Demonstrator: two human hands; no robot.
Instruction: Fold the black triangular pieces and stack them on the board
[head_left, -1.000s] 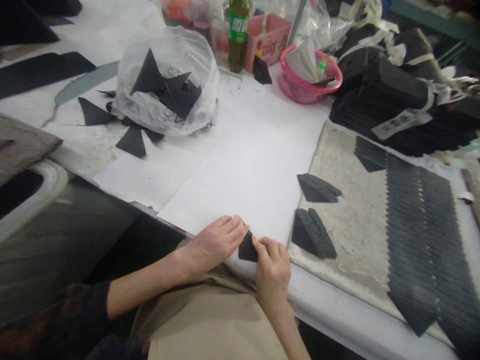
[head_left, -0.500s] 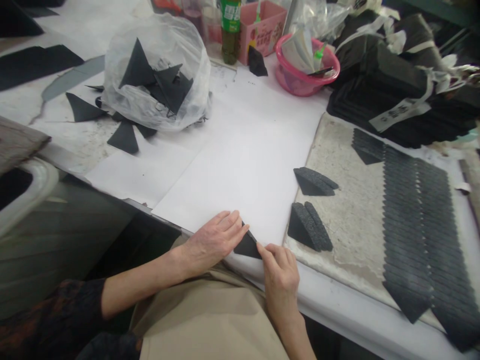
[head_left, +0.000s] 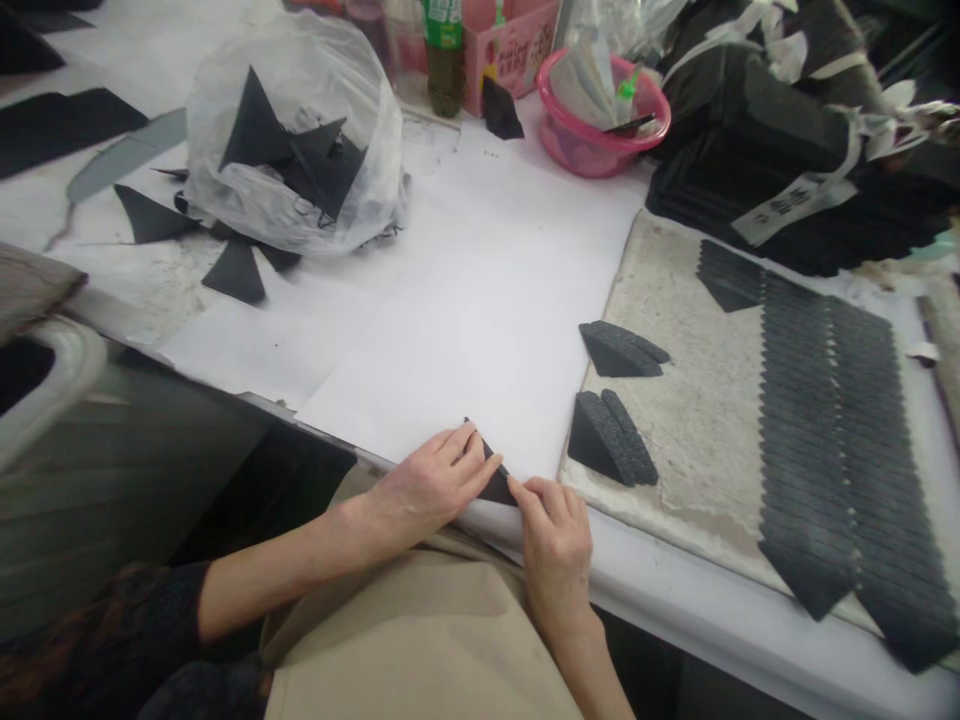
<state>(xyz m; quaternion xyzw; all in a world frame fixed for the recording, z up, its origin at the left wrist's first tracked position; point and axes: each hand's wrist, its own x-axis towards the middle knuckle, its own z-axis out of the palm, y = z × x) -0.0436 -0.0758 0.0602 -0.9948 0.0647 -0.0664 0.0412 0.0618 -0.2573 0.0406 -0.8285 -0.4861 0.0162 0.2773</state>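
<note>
A small black triangular piece (head_left: 498, 488) lies on the white paper at the table's near edge, its long side showing a narrow folded strip. My left hand (head_left: 439, 474) rests over its left part, fingers together and pressing down along that strip. At the lower right corner my right hand (head_left: 553, 530) pinches the piece between thumb and curled fingers. Much of the piece is hidden under the left hand. To the right, two small stacks of grey-black triangular pieces, the nearer stack (head_left: 611, 438) and the farther stack (head_left: 622, 350), sit on a pale board (head_left: 690, 410).
Long overlapping rows of black pieces (head_left: 806, 440) cover the board's right side. A clear plastic bag (head_left: 367, 190) with black pieces stands at the back left. Behind are a pink basin (head_left: 600, 150), a green-labelled bottle (head_left: 444, 60) and a tied black bundle (head_left: 757, 150).
The whole view has shifted slightly. My left hand's fingers sit a little differently, and more of the strip's upper tip shows. My right hand still pinches the lower corner.
</note>
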